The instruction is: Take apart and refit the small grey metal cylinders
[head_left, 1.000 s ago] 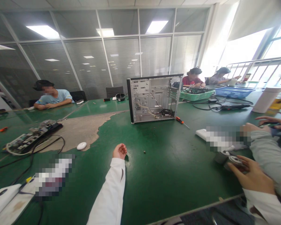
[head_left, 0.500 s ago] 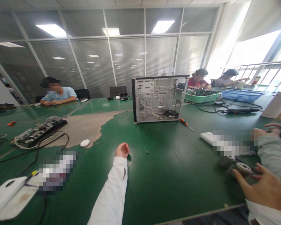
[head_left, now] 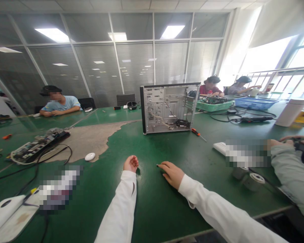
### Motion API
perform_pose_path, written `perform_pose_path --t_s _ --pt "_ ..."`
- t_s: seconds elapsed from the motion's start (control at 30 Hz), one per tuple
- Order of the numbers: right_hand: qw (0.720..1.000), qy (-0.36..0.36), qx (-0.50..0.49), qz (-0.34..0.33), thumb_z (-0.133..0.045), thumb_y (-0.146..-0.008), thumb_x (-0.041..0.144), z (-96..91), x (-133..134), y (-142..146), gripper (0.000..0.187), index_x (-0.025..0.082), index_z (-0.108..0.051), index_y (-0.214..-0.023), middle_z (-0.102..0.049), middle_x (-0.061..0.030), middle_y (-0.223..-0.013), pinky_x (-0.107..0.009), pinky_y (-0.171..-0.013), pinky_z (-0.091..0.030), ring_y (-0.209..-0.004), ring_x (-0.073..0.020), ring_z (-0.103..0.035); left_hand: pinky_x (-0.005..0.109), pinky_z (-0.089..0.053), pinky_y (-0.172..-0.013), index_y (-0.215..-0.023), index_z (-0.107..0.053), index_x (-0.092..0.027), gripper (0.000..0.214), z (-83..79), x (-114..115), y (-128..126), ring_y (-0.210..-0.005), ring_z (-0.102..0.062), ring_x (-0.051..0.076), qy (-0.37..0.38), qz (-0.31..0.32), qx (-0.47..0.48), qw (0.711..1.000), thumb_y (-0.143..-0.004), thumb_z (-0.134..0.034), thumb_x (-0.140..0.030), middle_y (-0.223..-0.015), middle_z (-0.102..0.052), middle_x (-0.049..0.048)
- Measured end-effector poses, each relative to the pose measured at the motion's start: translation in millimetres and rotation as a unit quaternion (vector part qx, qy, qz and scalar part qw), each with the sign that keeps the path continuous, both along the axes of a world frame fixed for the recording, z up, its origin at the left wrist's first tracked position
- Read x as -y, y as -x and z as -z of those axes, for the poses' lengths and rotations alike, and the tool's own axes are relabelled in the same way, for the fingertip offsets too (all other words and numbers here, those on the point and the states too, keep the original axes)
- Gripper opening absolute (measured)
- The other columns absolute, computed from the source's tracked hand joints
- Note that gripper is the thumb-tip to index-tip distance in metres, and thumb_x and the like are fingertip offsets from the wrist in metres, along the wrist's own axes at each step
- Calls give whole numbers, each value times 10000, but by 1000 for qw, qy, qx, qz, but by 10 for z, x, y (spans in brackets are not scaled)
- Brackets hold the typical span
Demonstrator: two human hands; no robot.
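My left hand [head_left: 130, 163] rests on the green table [head_left: 152, 202], palm up with the fingers curled loosely and nothing seen in it. My right hand [head_left: 171, 173] lies on the table with its fingertips touching a small dark screw [head_left: 157, 165]. The fingers are drawn together at the screw. An open computer case [head_left: 168, 108] stands upright farther back in the middle. An orange-handled screwdriver [head_left: 197, 134] lies just right of the case. Two round metal parts [head_left: 249, 177] sit on the table to my right.
A circuit board with cables [head_left: 35, 146] and a white round puck [head_left: 90, 156] lie at the left, by a worn bare patch. A co-worker's grey sleeve [head_left: 291, 175] is at the right. Green and blue baskets [head_left: 212, 104], a power tool and a white cylinder stand behind. Other people sit at the far side.
My right hand left the round metal parts at the right and moved left across the table to the small screw. My left hand has stayed in place.
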State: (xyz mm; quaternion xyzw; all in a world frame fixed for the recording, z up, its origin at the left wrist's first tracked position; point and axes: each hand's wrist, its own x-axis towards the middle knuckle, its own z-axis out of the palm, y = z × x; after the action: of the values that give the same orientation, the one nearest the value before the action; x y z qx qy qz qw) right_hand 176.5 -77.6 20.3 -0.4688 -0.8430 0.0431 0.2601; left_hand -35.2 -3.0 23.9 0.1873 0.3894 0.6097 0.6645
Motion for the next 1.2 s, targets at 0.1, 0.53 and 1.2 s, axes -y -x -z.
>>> perform_pose_path --t_s 0.1,0.53,1.2 --pt "1000 -22 18 6 -389 -696 116 92 -276 132 355 202 -468 -1031 -497 -73 -977 -316 -780 -400 -927 -176 -446 193 -350 -388 -538 -524 -119 96 2 -2 4 -376 -477 86 -2 0 3 1000 -615 -467 -119 -422 -518 0" --pt "997 -63 7 31 -340 -759 173 57 176 -555 210 212 -518 -863 -537 -40 -830 -255 -702 -411 -782 -130 -501 189 -344 -378 -549 -524 -116 90 15 -22 4 -368 -476 86 6 2 5 1000 -617 -467 -128 -420 -520 0" --pt "845 -156 91 504 -313 -728 365 141 996 -2390 230 218 -439 -852 -529 -77 -795 -287 -576 -392 -687 -206 -510 192 -376 -401 -560 -537 -110 81 47 -9 4 -389 -493 87 -13 5 -4 1000 -616 -480 -116 -438 -538 9"
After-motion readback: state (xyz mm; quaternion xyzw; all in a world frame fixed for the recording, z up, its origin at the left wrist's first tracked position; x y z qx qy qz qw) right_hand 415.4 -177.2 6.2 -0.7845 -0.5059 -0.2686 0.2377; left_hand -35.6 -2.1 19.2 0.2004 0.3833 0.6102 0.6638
